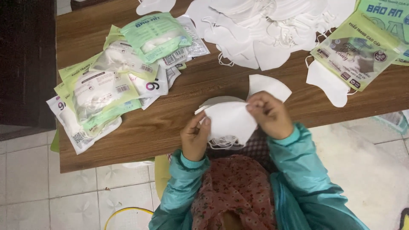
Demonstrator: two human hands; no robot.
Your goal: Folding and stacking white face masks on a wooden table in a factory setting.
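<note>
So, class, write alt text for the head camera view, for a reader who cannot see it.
Two hands, left hand and right hand, hold a small stack of white face masks over a wooden table. Sealed mask packets are heaped to the left, loose white masks are piled at the top, and an empty printed pouch lies to the right.

Shiny teal jacket sleeves [298,166], elastic cuffs; red floral garment [232,187] underneath.

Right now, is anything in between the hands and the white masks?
No. Both hands, left and right, already hold the small stack of white masks, above the wooden table edge.
</note>
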